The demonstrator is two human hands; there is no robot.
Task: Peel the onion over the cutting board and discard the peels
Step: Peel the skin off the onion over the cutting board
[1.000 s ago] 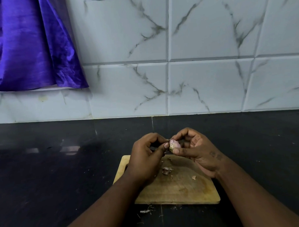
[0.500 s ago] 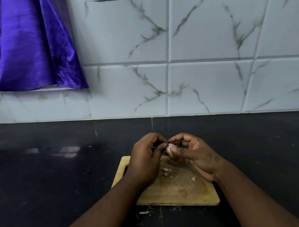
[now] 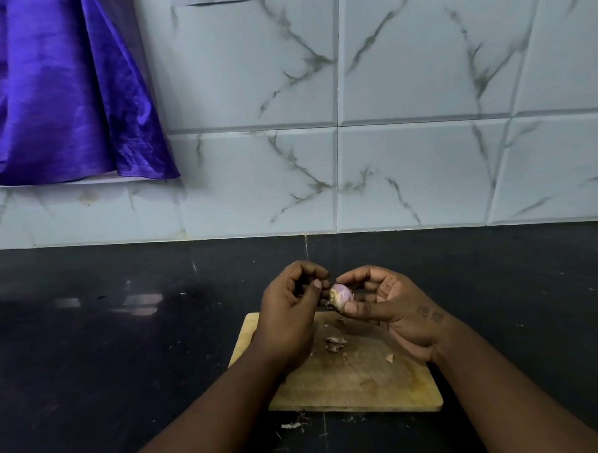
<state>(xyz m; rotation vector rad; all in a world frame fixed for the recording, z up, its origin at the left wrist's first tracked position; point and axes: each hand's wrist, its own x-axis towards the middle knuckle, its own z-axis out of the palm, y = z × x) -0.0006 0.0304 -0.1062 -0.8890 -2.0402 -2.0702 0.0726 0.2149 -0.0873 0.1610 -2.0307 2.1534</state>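
Onion (image 3: pixel 341 294): pinched in right hand (image 3: pixel 393 309) above the cutting board's (image 3: pixel 359 377) far edge, so scraps drop onto it.
Left hand (image 3: pixel 289 315): fingertips curled together beside the onion; any held skin cannot be told.
Peels (image 3: pixel 335 344): scattered mid-board.

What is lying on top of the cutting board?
On the cutting board lie loose onion peels. The left hand covers its far left part, so that area stays unseen.

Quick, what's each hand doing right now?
Left hand: fingers curled, pinched at the tips; contents cannot be told.
Right hand: holding the onion.
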